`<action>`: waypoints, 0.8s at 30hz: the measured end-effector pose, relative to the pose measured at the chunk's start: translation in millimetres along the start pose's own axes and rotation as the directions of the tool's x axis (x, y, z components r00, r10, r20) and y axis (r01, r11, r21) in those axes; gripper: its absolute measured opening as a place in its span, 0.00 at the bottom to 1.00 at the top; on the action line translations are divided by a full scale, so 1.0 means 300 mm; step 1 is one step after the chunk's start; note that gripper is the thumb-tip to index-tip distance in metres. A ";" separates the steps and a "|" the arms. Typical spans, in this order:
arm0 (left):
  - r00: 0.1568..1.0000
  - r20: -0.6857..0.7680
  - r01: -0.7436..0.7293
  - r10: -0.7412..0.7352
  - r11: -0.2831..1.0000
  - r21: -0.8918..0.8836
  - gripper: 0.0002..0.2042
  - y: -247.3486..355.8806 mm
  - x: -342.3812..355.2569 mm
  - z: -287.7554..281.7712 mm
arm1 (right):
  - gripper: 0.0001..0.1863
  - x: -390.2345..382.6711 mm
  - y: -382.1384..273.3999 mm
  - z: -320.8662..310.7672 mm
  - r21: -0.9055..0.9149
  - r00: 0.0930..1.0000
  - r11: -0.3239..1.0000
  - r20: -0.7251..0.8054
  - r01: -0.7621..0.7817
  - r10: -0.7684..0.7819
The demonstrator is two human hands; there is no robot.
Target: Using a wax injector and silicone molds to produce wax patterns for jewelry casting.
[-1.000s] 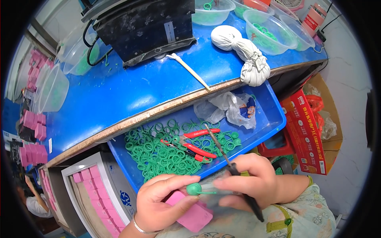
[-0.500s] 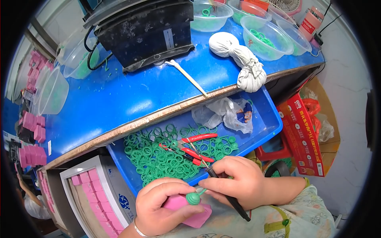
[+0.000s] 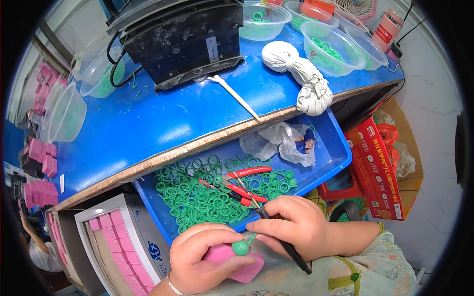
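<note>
Head view, lower centre: the left hand (image 3: 200, 256) grips a pink block (image 3: 248, 272) and green ball (image 3: 240, 248), the right hand (image 3: 301, 229) a black-handled tool (image 3: 296, 256) and stem (image 3: 253, 237); light, steady pinching seems best.

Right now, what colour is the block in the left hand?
The block in the left hand is pink, seen best in the head view.

- I see the left hand (image 3: 195, 254) curled, thumb below forefinger.
- I have the right hand (image 3: 302, 228) gripping, fingers bent.
- Right forearm (image 3: 354, 239) lies nearly level.
</note>
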State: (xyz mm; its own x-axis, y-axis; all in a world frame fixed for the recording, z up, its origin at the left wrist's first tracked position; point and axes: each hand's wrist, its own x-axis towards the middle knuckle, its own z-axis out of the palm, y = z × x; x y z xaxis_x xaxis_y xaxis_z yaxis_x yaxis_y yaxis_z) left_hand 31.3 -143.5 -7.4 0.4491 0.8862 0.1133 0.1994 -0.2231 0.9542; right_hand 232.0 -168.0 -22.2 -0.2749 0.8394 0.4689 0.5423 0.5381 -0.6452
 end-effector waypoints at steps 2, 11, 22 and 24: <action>1.000 0.004 0.000 0.000 1.000 0.001 0.19 -0.001 0.001 -0.001 | 0.14 -0.003 0.002 0.001 -0.003 1.000 1.000 -0.007 -0.003 0.003; 0.992 0.006 -0.124 0.124 0.991 0.039 0.15 -0.011 0.014 0.009 | 0.16 -0.009 0.009 -0.002 0.043 0.994 0.999 -0.107 0.004 0.000; 0.976 0.056 -0.212 0.211 0.977 0.010 0.14 -0.018 0.031 0.010 | 0.18 -0.022 0.013 -0.006 0.081 0.976 0.985 -0.171 0.150 -0.135; 0.981 0.055 -0.190 0.189 0.982 0.014 0.14 -0.019 0.027 0.010 | 0.18 -0.019 0.012 -0.005 0.090 0.971 0.982 -0.187 0.165 -0.146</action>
State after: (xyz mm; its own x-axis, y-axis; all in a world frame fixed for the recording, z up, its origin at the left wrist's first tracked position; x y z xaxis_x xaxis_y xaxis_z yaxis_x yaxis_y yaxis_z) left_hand 36.4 -136.1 -12.7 0.5262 0.8044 0.2757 0.1230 -0.3928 0.9114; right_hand 236.6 -171.0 -26.4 -0.1981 0.7223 0.6626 0.4158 0.6741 -0.6105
